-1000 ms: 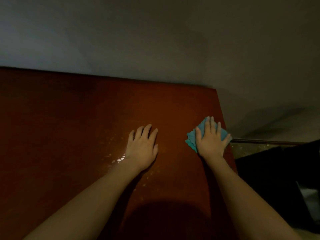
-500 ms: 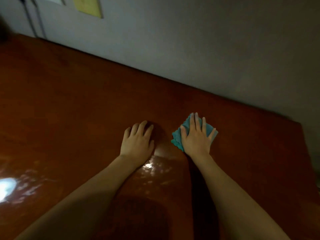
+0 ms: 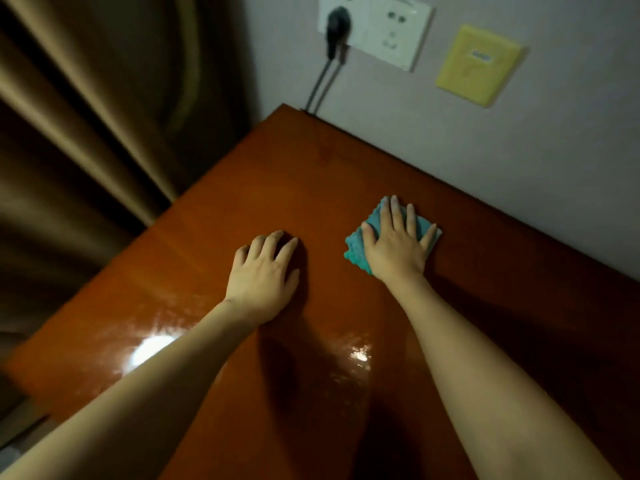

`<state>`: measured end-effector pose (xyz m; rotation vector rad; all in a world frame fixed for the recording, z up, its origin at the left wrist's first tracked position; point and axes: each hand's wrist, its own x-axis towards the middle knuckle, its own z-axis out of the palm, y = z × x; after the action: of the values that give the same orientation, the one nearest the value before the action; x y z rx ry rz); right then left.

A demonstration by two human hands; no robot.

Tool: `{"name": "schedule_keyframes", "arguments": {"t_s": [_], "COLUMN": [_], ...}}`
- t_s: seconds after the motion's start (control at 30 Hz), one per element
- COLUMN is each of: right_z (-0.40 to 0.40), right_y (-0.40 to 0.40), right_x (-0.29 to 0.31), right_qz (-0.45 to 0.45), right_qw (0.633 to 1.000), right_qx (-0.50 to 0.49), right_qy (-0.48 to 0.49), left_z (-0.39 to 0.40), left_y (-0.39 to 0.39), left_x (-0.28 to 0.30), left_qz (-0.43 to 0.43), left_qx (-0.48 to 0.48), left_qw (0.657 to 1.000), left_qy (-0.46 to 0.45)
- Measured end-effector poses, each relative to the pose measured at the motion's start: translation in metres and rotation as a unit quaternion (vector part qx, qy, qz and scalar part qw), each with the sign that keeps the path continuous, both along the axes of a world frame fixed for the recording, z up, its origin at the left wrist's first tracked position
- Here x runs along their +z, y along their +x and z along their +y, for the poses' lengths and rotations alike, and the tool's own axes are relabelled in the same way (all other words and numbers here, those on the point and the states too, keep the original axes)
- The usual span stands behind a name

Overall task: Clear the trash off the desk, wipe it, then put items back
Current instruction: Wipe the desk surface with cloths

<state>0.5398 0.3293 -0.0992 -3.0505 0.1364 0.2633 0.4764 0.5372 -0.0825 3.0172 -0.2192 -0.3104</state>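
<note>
**Wiping the desk, cloth under the right palm**

At far left hangs a brown curtain (image 3: 86, 140), just beside the desk's (image 3: 277, 188) left edge. The glossy wood shows wet-looking glare near the front, which suggests the wipe is well under way. The left hand (image 3: 261, 278) rests palm-down on bare wood, fingers loosely spread and holding nothing, probably as a brace while the person leans in. To its right, apart from it, the right hand (image 3: 394, 251) lies flat with straight fingers pressing the folded teal cloth (image 3: 356, 249) onto the desk, near the back wall; a flat palm spreads pressure for a sweep. Above on the wall are a socket (image 3: 375, 29) with a plug (image 3: 336, 27) in it and a yellow plate (image 3: 479, 65). No trash or items show on the desk.
</note>
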Motion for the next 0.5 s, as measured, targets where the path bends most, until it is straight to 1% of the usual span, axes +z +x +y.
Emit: {"name": "schedule_keyframes", "arguments": {"t_s": [0.17, 0.23, 0.37, 0.5], "right_z": [0.095, 0.129, 0.187, 0.221], "right_y": [0.058, 0.076, 0.102, 0.108], "right_x": [-0.001, -0.001, -0.004, -0.004], "right_qz": [-0.007, -0.009, -0.011, -0.009], "right_qw": [0.998, 0.997, 0.994, 0.991], "right_qx": [0.056, 0.075, 0.105, 0.135], "right_qy": [-0.006, -0.006, -0.007, -0.010], "left_z": [0.081, 0.105, 0.140, 0.164], "left_y": [0.023, 0.026, 0.027, 0.025], "left_x": [-0.003, -0.004, -0.009, -0.014], "left_qz": [-0.010, -0.014, -0.023, -0.023], "left_qx": [0.033, 0.032, 0.038, 0.061], "left_qw": [0.999, 0.999, 0.999, 0.998], "left_qy": [-0.008, -0.010, -0.017, -0.027]}}
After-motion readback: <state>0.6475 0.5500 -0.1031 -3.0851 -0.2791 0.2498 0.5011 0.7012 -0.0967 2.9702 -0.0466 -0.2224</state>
